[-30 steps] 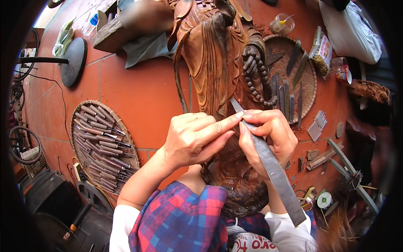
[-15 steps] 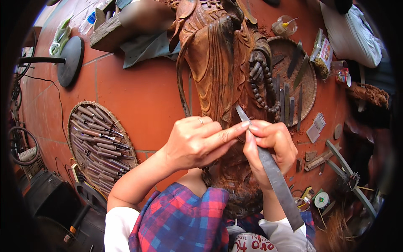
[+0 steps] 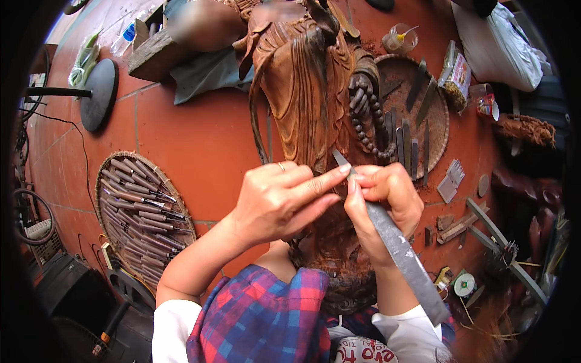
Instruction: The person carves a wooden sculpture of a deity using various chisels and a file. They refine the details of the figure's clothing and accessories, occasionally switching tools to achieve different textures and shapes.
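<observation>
My right hand (image 3: pixel 393 196) pinches a long, flat grey metal carving blade (image 3: pixel 404 249) close to its narrow tip. The wide end slants back over my right forearm. The tip meets the lower robe folds of a brown carved wooden statue (image 3: pixel 293 91), which lies in front of me. My left hand (image 3: pixel 266 199) reaches in from the left with its index finger stretched out, the fingertip touching the blade beside my right fingers. Its thumb is apart below. Beaded carving (image 3: pixel 375 130) shows on the statue's right side.
A round woven tray (image 3: pixel 189 227) of wooden-handled chisels lies left. Another woven tray (image 3: pixel 446 115) at right holds flat blades. Nearby are a plastic jar (image 3: pixel 400 39), a sharpening block (image 3: pixel 448 189), wood pieces (image 3: pixel 457 228) and a metal bracket (image 3: pixel 496 242). A wooden block (image 3: pixel 157 57) lies at far left.
The view has shifted slightly. The blade's wide end has swung a little to the right, and its tip stays at the robe folds. Both hands keep nearly the same hold.
</observation>
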The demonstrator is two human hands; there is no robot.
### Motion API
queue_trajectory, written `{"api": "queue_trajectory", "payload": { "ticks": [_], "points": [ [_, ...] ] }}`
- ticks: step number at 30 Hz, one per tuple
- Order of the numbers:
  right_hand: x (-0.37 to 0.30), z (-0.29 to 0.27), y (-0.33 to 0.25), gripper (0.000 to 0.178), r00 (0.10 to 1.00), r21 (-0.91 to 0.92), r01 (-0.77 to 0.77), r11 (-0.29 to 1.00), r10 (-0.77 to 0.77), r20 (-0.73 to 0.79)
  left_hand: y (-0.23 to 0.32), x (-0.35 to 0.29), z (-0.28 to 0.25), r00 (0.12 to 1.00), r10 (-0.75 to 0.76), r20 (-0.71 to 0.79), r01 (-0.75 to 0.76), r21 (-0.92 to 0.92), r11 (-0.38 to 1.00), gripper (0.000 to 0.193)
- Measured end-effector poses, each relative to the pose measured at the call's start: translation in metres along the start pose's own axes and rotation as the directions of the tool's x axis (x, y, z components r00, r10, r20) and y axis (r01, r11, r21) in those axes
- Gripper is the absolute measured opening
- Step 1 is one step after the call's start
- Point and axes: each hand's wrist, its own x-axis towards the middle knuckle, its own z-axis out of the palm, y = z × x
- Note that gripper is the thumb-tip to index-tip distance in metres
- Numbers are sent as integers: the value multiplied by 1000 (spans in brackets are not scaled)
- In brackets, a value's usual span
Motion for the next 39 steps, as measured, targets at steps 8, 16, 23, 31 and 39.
{"api": "queue_trajectory", "payload": {
  "ticks": [8,16,23,31,39],
  "points": [
    [5,1,-6,28,996,-15,-75,997,76,37,-2,1,2,999,-30,-41,27,-61,998,46],
    [5,6,-9,29,996,18,-91,996,91,7,2,2,-4,997,-71,-10,70,-67,995,43],
    [5,7,-14,27,996,-58,-81,995,82,15,5,3,-9,997,-79,7,80,-57,995,44],
    [1,4,-15,28,998,-70,-63,996,64,13,0,1,-6,999,-34,-8,33,-134,990,51],
    [-5,5,-14,28,998,-102,-42,994,46,34,-1,-7,-5,999,-29,16,31,-144,989,51]
  ]
}}
